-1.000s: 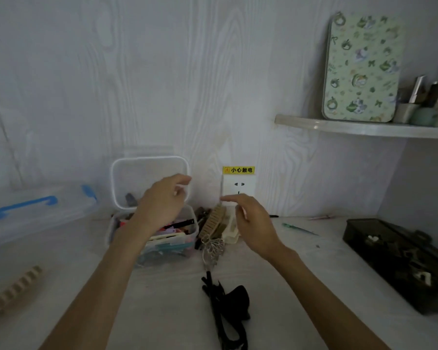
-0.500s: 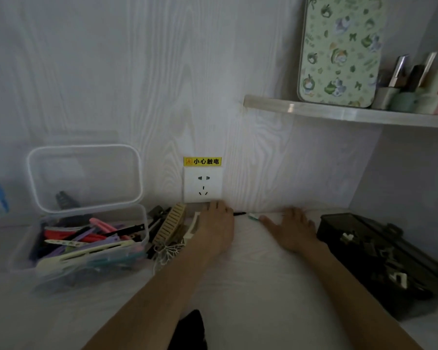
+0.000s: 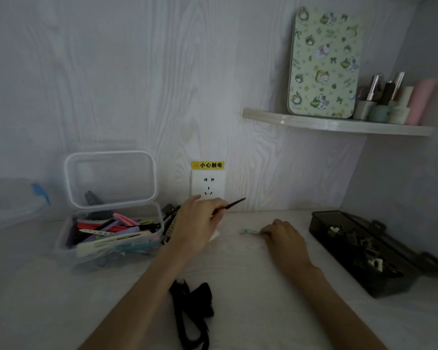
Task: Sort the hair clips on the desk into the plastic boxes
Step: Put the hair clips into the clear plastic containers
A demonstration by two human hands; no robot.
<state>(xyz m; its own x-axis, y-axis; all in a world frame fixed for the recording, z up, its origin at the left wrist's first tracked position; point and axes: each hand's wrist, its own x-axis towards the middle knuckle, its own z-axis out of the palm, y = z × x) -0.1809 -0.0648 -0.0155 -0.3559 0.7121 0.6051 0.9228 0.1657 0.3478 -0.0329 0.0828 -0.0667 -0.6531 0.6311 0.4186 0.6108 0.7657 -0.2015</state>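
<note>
My left hand [image 3: 199, 223] pinches a thin black hair clip [image 3: 234, 203] that sticks out to the right, just below the wall socket. My right hand [image 3: 282, 234] pinches a thin teal hair clip [image 3: 249, 232] low over the desk. A clear plastic box [image 3: 68, 246] with its lid up stands at the left, filled with several coloured clips. A dark plastic box [image 3: 359, 245] lies open at the right with small clips inside. Several loose clips [image 3: 170, 218] lie between the clear box and my left hand. A black bow clip [image 3: 192, 306] lies near the front.
A wall socket [image 3: 208, 184] with a yellow warning label is behind my left hand. A shelf [image 3: 339, 125] at upper right carries a patterned tin and small bottles. A large clear container with blue handles [image 3: 13, 203] sits at far left.
Both hands lay flat at the back of the desk half a second ago. Now each has picked up a thin clip, black in the left, teal in the right.
</note>
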